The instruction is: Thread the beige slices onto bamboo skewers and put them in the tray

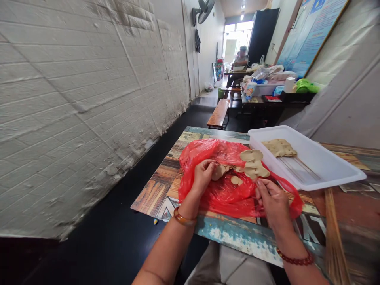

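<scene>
In the head view, the only writing is on a blue poster (311, 31) on the right wall, and its lines are too small to read. On the painted wooden surface (160, 194) lies an open red bag (225, 198) of thin, shiny, crumpled plastic. On the bag is a small pile of slices (253, 164); they are flat, roughly round, pale beige and matt, with uneven edges, and they overlap each other. The left hand (203, 174) is over the left part of the bag and grasps one slice (219, 172) between thumb and fingers, just beside the pile. One more small round piece lies alone on the bag between the two hands. The right hand (273, 202) rests on the right part of the bag, its fingers (261, 184) bent together just below the pile; I cannot tell if they pinch something. Each wrist has a bracelet, amber on the left and dark red beads on the right. To the right of the bag, touching it, stands a white tray (329, 158) with more beige slices at its far end and thin skewers (297, 166) beside them. A bundle of sticks (334, 233) lies on the surface near the right edge. Far behind are a bench (219, 113) and a person sitting at a loaded table.
</scene>
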Demonstrator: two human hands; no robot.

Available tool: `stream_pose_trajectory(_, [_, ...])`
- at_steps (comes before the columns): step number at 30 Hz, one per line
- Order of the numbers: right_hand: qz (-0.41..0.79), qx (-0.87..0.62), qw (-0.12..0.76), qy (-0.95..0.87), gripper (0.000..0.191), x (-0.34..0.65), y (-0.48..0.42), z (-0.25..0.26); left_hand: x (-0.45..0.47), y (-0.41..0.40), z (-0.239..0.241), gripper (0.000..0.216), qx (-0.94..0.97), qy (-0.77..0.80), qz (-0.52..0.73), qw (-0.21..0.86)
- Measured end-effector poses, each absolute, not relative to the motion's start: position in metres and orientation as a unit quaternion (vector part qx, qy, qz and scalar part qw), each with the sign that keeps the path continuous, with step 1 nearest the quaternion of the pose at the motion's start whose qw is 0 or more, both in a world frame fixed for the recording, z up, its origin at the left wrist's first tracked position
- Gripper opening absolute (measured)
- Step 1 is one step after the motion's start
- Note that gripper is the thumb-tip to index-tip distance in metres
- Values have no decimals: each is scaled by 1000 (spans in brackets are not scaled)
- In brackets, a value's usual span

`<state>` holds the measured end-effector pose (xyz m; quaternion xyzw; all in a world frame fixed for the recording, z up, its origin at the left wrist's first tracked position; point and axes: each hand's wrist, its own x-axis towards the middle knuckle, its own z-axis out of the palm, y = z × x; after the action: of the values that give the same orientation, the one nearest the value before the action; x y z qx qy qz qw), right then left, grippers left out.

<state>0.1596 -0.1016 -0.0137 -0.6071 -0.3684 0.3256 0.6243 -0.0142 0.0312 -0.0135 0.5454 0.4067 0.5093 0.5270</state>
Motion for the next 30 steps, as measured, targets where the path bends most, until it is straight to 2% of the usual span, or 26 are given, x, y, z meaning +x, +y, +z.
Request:
stream_pose_trajectory(3, [333, -604, 622, -372, 29, 161, -102, -14, -16, 30, -15, 16, 664, 444, 479, 364])
stream_pose_trajectory(6, [343, -599, 615, -382, 31, 159, -101, -14, -18, 26, -15, 19, 758, 458, 400, 237])
stream_pose_trajectory(10, [341, -608, 595, -399, 36, 157, -102, -13, -17, 21, -17, 17, 798, 475, 333, 163])
stream_pose_trajectory(14, [333, -615, 587, -408, 38, 156, -101, -12, -15, 21, -20, 8, 803, 469, 336, 148])
stream_pose_trajectory(17, [331, -613, 590, -409, 39, 155, -101, -11, -13, 23, -18, 10, 775, 446, 391, 218])
stream_pose_trajectory(22, [360, -600, 585, -410, 41, 155, -102, -11, -11, 26, -13, 22, 608, 384, 472, 510])
stream_pose_trajectory(24, [380, -594, 572, -419, 40, 155, -103, -12, -12, 26, -11, 27, 532, 361, 480, 597])
stream_pose_trajectory(30, [409, -591, 508, -475, 37, 155, -105, -15, -16, 26, -7, 39, 437, 321, 466, 699])
